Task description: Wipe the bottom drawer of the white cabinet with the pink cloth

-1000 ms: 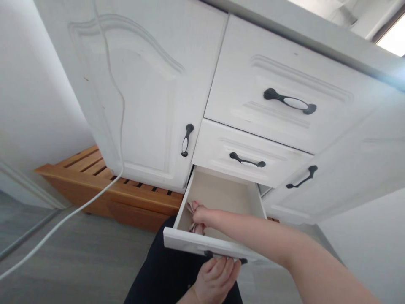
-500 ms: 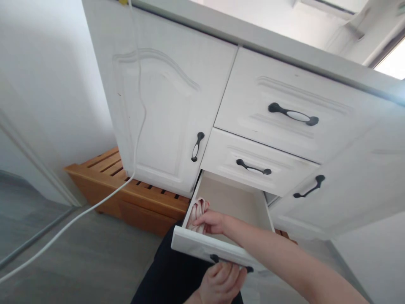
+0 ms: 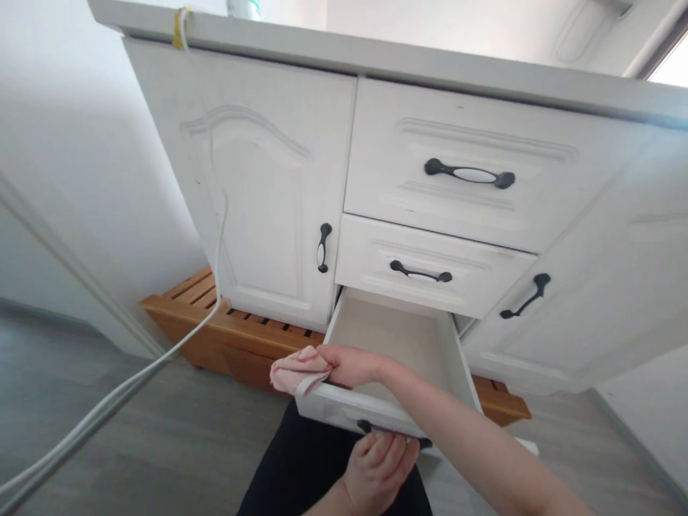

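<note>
My right hand (image 3: 352,365) is closed on a pink and white cloth (image 3: 301,369), which drapes over the front left corner of the pulled-out drawer (image 3: 398,337). Below it, my left hand (image 3: 380,464) has its fingers wrapped round the dark handle (image 3: 365,426) on that drawer's front. The drawer's pale bottom shows behind my right forearm, with no other thing visible on it. Part of the handle is covered by my left fingers.
Above are two shut drawers, with a black and white upper handle (image 3: 469,174). A cabinet door (image 3: 258,201) stands shut at left. A white cable (image 3: 219,251) hangs from the countertop (image 3: 269,46) to the floor. The cabinet rests on a slatted wooden bench (image 3: 226,326).
My right hand has moved the cloth from inside the drawer's left side up onto its front left corner. My left hand stays on the handle. The camera view has shifted.
</note>
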Motion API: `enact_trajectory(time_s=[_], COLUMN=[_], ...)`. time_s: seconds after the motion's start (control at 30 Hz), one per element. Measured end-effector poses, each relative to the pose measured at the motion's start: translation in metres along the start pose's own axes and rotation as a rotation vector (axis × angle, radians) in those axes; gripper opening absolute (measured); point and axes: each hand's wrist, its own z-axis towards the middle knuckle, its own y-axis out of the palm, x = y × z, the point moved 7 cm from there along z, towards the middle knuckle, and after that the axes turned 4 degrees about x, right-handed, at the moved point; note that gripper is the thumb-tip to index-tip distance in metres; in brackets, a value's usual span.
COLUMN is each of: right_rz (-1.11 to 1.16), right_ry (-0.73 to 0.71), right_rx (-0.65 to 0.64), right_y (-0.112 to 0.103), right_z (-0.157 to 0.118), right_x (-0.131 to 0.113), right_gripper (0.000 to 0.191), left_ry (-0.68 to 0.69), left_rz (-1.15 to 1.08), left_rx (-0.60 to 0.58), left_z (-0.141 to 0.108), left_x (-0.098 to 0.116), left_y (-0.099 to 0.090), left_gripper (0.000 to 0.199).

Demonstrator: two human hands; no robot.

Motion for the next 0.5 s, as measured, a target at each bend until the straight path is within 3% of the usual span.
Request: enact_trajectory(time_s=[0.13, 0.27, 0.4, 0.5], right_rz=[-0.066, -0.15, -0.171, -0.158], right_ry=[-0.023, -0.059, 0.169, 0.286], right_rx=[-0.037, 0.104, 0.415, 0.855], right_y=[-0.014, -0.029, -0.045, -0.067], right_z=[-0.042, -0.118, -0.221, -0.308], right_x=[0.0, 0.003, 0.031, 0.056], right_gripper=[0.021, 0.025, 0.024, 0.013], left_ry=[0.027, 0.005, -0.01, -0.014], left_rz=[-0.01, -0.025, -0.06, -0.049], left_rx=[-0.036, -0.019, -0.032, -0.083], left_z=[0.001, -0.002, -0.001, 0.003], left_x=[-0.002, -0.004, -0.003, -0.003], left_y=[-0.001, -0.001, -0.002, -0.003], left_gripper=[0.035, 0.028, 0.026, 0.039])
